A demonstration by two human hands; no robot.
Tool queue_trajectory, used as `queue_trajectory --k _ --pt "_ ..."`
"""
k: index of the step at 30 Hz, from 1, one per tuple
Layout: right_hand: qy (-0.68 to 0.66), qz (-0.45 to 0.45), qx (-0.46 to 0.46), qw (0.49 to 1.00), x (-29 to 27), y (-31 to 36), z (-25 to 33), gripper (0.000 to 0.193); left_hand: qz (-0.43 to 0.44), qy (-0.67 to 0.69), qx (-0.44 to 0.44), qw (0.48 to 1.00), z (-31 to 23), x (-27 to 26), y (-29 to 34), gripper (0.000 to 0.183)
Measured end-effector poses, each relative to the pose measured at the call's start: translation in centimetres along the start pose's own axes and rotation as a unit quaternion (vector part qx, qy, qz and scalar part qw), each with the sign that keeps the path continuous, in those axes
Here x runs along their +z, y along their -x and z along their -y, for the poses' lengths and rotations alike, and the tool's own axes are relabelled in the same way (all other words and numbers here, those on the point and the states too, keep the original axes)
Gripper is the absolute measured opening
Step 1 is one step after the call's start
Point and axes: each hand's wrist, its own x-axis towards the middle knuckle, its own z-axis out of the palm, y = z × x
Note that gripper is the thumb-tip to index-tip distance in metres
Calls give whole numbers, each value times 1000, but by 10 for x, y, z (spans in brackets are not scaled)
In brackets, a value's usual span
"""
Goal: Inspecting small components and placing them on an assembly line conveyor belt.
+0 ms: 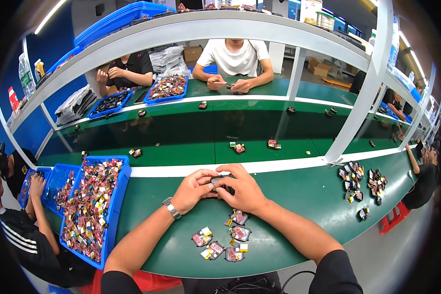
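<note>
Over the near part of the green bench, both my hands are closed on one small dark plastic housing (222,183). My left hand (195,190), with a metal watch at the wrist, grips it from the left. Fingers of my right hand (244,192) press on it from above and the right, hiding much of it. Just below my hands lie several black housings fitted with red circuit boards (235,254), some with yellow and white tabs. One such assembly (202,237) is on the left of this group.
At left, a blue tray (124,188) is heaped with red boards. Two piles of assemblies (377,183) sit at right. White shelf posts (362,88) and a white rail (171,171) border a dark green conveyor (181,139) carrying scattered parts. Co-workers sit opposite and at both sides.
</note>
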Motion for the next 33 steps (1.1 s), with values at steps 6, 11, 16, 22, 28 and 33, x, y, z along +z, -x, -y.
queue_trajectory --k 6,11,16,22,28,33 --pt "33 -36 -1 999 6 1 0 9 8 -2 -13 1000 1 -2 0 33" --pt "55 -46 -11 997 8 2 -1 13 7 17 -5 1000 1 0 1 30" --pt "79 -55 -19 995 9 3 1 15 2 15 -6 1000 2 0 0 30" --pt "2 -65 32 997 15 6 -2 15 0 25 4 1000 4 1 0 32" --pt "13 -87 22 996 15 4 0 17 -13 28 28 999 4 6 0 32" --pt "1 -99 31 995 15 3 3 17 -11 26 32 999 4 6 1 32"
